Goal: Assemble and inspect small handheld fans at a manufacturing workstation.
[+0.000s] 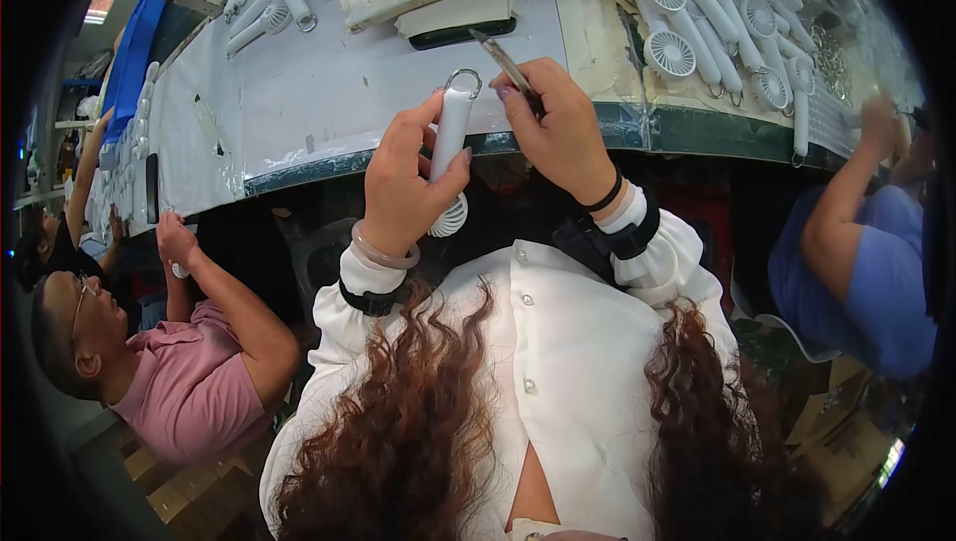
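We see the flat white tabletop (329,103) brightly lit, deep shadow beneath, the slim white plastic fan (454,133) sharp, a co-worker's bare hand (877,125) blurred past two o'clock, and outer lines bent.

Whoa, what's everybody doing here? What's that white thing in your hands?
A person is holding a small white fan in the left hand, with its metal ring up and its round grille down. The right hand holds a slim metal tool, its tip apart from the ring. More white fans lie piled on the table. Someone in a pink shirt sits to the left, and someone in blue to the right.
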A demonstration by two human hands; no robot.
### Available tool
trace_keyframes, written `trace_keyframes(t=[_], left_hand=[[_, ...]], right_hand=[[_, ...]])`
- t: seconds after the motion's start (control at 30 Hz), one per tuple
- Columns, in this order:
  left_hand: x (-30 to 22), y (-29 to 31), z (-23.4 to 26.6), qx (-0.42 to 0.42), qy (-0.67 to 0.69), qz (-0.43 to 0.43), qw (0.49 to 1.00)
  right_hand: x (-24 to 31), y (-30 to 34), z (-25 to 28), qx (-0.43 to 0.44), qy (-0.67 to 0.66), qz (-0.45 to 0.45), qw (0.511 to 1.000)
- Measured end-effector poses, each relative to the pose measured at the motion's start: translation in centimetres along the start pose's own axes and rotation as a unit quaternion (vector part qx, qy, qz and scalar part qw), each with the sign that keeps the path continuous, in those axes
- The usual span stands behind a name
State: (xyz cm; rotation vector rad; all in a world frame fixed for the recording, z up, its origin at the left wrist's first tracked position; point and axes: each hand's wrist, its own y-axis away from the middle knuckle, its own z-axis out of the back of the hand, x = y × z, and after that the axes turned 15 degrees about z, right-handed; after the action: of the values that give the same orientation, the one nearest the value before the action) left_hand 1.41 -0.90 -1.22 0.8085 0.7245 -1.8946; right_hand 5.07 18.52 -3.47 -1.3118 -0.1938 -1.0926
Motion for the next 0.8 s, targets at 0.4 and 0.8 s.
trace_keyframes(t=[0.4, 0.8], left_hand=[[0.11, -0.04, 0.11, 0.073, 0.124, 0.078, 0.987], [0.4, -0.04, 0.21, 0.137, 0.197, 0.124, 0.963]], right_hand=[[0.3, -0.15, 0.54, 0.042, -0.073, -0.02, 0.996], [0.7, -0.58, 0.9, 0.061, -0.042, 0.038, 0.997]])
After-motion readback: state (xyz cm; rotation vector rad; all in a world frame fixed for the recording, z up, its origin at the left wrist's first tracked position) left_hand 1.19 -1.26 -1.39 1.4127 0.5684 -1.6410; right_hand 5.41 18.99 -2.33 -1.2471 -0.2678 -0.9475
